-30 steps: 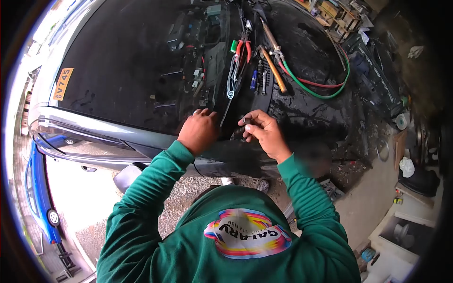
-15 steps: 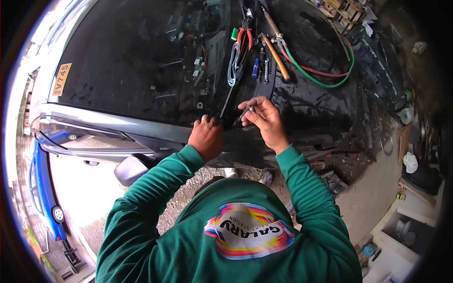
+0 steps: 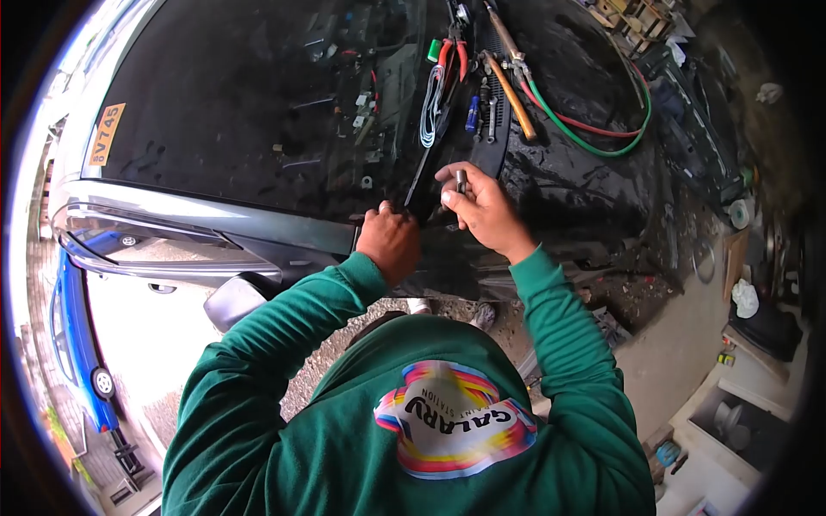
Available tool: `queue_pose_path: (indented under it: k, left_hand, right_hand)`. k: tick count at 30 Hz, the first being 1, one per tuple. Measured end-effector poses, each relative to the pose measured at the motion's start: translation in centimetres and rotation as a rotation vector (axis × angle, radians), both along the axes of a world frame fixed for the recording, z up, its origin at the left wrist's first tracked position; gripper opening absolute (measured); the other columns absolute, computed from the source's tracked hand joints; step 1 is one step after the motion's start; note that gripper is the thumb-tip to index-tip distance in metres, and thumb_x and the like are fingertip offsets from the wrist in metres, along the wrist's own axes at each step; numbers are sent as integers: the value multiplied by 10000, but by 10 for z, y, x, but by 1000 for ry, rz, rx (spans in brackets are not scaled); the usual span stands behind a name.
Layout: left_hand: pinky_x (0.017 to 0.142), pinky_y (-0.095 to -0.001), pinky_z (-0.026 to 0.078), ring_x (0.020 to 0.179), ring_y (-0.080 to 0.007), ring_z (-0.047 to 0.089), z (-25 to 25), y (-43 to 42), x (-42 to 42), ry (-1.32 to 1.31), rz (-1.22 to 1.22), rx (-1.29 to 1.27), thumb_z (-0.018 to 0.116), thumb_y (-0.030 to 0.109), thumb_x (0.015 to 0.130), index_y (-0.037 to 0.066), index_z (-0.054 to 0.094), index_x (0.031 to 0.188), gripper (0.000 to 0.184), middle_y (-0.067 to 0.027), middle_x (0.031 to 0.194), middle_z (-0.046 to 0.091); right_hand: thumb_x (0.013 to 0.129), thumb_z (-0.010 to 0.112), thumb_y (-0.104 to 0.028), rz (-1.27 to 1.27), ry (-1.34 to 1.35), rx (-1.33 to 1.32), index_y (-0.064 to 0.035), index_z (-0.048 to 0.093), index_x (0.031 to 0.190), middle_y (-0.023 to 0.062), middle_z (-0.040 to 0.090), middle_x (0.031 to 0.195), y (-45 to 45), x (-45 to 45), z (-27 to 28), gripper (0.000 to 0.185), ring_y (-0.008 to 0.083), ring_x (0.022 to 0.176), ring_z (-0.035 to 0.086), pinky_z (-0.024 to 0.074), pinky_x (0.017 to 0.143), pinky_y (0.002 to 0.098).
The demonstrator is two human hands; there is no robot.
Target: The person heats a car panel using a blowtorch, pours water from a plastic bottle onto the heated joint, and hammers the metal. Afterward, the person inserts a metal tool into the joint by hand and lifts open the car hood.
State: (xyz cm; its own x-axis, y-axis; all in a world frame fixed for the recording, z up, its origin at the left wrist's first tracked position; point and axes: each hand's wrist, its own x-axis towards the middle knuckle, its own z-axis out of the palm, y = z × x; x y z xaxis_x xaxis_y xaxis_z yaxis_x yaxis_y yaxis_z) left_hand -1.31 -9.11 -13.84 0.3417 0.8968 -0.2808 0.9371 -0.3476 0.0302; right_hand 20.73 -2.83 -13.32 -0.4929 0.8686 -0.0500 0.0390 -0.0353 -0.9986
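Observation:
Between the thumb and fingers of my right hand [image 3: 489, 209], a small metal socket [image 3: 461, 181] points upward above the edge of the dark car hood. My left hand [image 3: 390, 244] is closed, knuckles up, at the car's near edge beside the lower windshield corner. Its fingertips are hidden, so anything in them cannot be made out. Just beyond it lies the lower end of a black wiper arm [image 3: 416, 179]. Farther up rest red-handled pliers [image 3: 453, 62], a looped pale cable [image 3: 428, 116], a blue-handled screwdriver [image 3: 472, 113], a wrench [image 3: 492, 119] and a wooden-handled hammer [image 3: 514, 101].
A gas torch [image 3: 506, 36] with a green hose [image 3: 572, 138] and a red hose lies across the hood. The side mirror [image 3: 237, 301] sticks out at left. Car parts and clutter fill the right side; a blue car [image 3: 76, 344] stands far left.
The socket in my right hand has turned to stand more upright. My left hand sits slightly farther right in view, and the whole view has shifted a little.

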Motion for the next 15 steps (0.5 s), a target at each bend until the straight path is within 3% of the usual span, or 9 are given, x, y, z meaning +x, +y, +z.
queue_pose_path:
  k: [1,2,5,6,8,11,12,14,15]
  left_hand:
    - [944,-514,582,1179,-374,707,0,-2,3,-16,12,35,816,359,887,35,765,1096,389,-160,1058,797]
    - [926,-499,572,1152,-372,720,1,-4,4,-32,25,72,728,255,930,32,784,1059,263,-162,1050,811]
    - [962,-508,591,1229,-377,698,11,4,-1,-76,68,-31,809,369,898,28,790,1074,384,-163,1071,813]
    - [962,-508,591,1229,-377,698,10,3,-1,-77,69,-31,809,369,898,28,790,1074,384,-163,1071,813]
    - [996,-519,605,1259,-385,687,7,1,-2,-99,102,-12,888,477,836,31,795,1079,517,-156,1085,817]
    - [988,-520,615,1231,-388,697,0,4,-5,-120,91,-44,909,508,821,31,795,1085,557,-149,1084,819]
    - [988,-520,615,1231,-388,697,1,4,-4,-124,92,-50,909,508,821,31,795,1085,557,-149,1084,819]
    - [1004,-531,602,1215,-389,704,6,5,-3,-114,107,-37,897,498,846,51,820,1063,504,-142,1070,824]
    - [1004,-531,602,1215,-389,704,7,5,-2,-117,111,-40,897,498,846,51,820,1063,504,-142,1070,824]
  right_hand:
    - [1096,576,-39,11,44,-35,-33,663,1361,10,688,981,1,-2,11,279,45,772,595,536,677,268]
    - [1096,576,-39,13,43,-34,-33,663,1361,10,688,981,6,0,22,279,45,772,595,536,677,268]
    - [960,572,42,188,-323,201,-12,745,1157,147,757,993,16,5,36,268,252,881,743,584,813,422]
    - [960,572,42,190,-324,202,-12,745,1157,147,757,993,19,7,38,268,252,881,743,584,813,422]
    - [958,564,40,358,-454,523,-8,751,1131,144,772,990,24,10,41,258,266,909,762,593,854,426]
    - [965,572,51,359,-413,557,-6,752,1144,147,779,978,22,11,37,260,265,934,776,599,861,414]
    - [965,572,51,362,-416,550,-6,752,1144,147,779,978,20,11,41,260,265,934,776,599,861,414]
    - [1015,587,68,194,-372,187,24,738,1156,107,800,1045,12,9,52,211,191,1006,781,602,914,359]
    - [1015,587,68,198,-374,185,24,738,1156,107,800,1045,9,8,49,211,191,1006,781,602,914,359]
